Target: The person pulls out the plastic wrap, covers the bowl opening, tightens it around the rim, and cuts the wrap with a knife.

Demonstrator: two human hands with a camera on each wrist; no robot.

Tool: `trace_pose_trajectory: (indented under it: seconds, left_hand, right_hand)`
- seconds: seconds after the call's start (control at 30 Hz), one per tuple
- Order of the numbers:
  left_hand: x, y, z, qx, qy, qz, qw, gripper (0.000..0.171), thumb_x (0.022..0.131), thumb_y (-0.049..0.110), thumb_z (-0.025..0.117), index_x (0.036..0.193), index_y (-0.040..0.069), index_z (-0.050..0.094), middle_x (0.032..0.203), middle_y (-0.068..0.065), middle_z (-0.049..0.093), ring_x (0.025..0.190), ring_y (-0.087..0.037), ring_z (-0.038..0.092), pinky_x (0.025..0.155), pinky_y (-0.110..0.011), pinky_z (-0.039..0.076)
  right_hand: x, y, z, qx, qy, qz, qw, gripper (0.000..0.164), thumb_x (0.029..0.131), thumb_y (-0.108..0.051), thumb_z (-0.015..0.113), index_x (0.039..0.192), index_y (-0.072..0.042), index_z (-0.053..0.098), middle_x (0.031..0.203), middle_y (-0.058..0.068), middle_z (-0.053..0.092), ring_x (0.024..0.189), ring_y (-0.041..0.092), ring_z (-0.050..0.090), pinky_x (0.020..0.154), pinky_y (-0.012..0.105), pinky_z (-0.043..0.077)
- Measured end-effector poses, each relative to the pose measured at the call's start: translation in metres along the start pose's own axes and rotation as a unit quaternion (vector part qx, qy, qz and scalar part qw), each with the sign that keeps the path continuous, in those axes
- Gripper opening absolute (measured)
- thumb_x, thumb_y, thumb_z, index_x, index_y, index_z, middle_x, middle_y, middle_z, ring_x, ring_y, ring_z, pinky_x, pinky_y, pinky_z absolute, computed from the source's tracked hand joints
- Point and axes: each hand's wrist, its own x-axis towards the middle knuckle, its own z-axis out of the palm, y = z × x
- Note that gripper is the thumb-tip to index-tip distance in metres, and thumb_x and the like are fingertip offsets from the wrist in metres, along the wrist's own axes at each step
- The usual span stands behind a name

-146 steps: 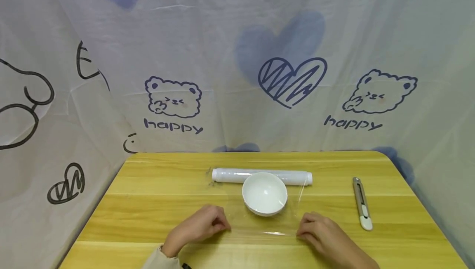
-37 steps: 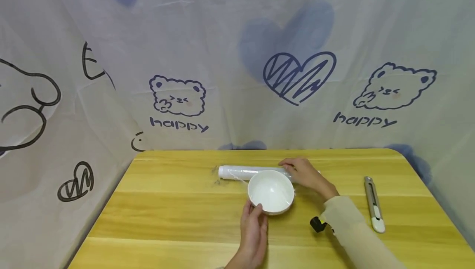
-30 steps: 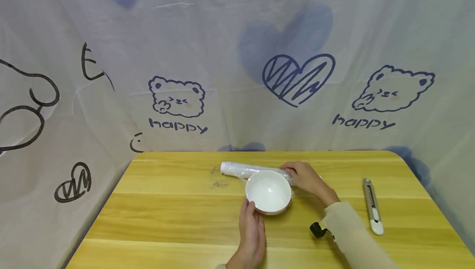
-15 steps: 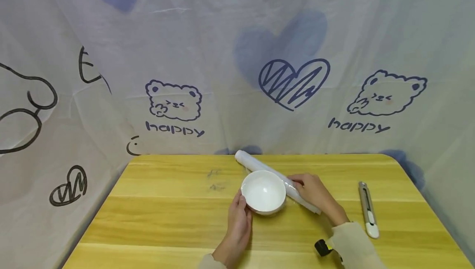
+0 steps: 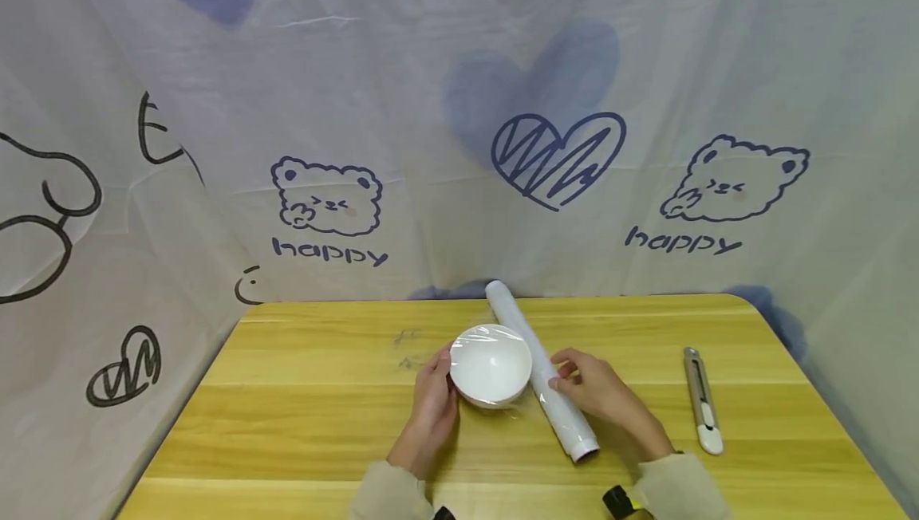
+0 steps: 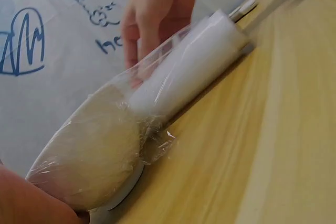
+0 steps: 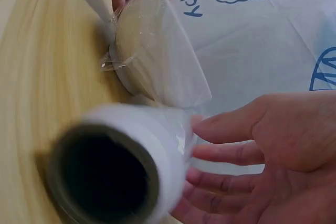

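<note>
A white bowl [image 5: 491,370] stands in the middle of the table, clear film over its mouth and wrinkled round its side. My left hand [image 5: 433,404] holds the bowl at its left, thumb near the rim. To its right lies a roll of cling film [image 5: 538,368], slanted from back left to front right, its hollow core facing me in the right wrist view. Film runs between roll and bowl, seen in the left wrist view. My right hand [image 5: 599,392] touches the roll's right side with fairly straight, spread fingertips. The left hand's fingers behind the bowl are mostly hidden.
A box cutter [image 5: 703,400] lies on the wooden table [image 5: 301,424] at the right. Dark scuff marks [image 5: 409,348] show on the tabletop left of the bowl. Behind the table hangs a printed cloth [image 5: 445,217].
The roll has swung from crosswise behind the bowl to a steep slant at its right. The bowl has shifted left with my left hand. My right hand's grip on the roll has loosened.
</note>
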Motion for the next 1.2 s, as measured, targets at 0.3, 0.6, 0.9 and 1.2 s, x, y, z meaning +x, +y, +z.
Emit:
trace_pose_trajectory:
  seconds: [0.3,0.6,0.9,1.2]
  left_hand:
    - [0.017,0.004,-0.006,-0.028,-0.025,-0.005,0.9993,0.041,0.102,0.006,0.031,0.136,-0.018,0.034,0.142,-0.030,0.035,0.131,-0.030,0.035,0.109,-0.035,0.032]
    - [0.038,0.018,-0.018,0.014,-0.093,-0.065,0.9934,0.040,0.102,0.007,0.034,0.136,-0.013,0.039,0.135,-0.020,0.048,0.113,-0.022,0.050,0.095,-0.029,0.045]
    - [0.043,0.033,-0.051,0.138,-0.246,-0.034,0.9587,0.053,0.091,-0.015,0.041,0.143,-0.007,0.031,0.140,-0.020,0.043,0.120,-0.023,0.050,0.091,-0.026,0.047]
    - [0.038,0.021,-0.052,0.230,-0.358,0.017,0.9050,0.123,0.062,-0.020,0.075,0.153,0.016,0.000,0.156,-0.010,0.012,0.140,-0.027,0.020,0.111,-0.033,0.023]
  right_hand:
    - [-0.011,-0.003,0.011,0.048,-0.024,0.002,0.999,0.051,0.088,-0.010,0.066,0.129,0.010,0.046,0.089,0.009,0.056,0.079,0.020,0.057,0.058,0.028,0.052]
    - [-0.012,-0.004,0.015,0.111,-0.022,0.041,0.993,0.050,0.089,-0.015,0.066,0.129,0.006,0.045,0.094,0.013,0.057,0.076,0.020,0.058,0.060,0.035,0.055]
    - [0.006,-0.003,0.022,0.120,0.006,0.059,0.991,0.048,0.096,-0.016,0.055,0.135,0.008,0.040,0.103,0.018,0.060,0.080,0.023,0.062,0.064,0.037,0.055]
    - [0.018,0.002,0.022,0.211,-0.064,0.102,0.970,0.053,0.096,-0.016,0.054,0.134,0.017,0.035,0.107,0.022,0.056,0.088,0.025,0.059,0.070,0.039,0.055]
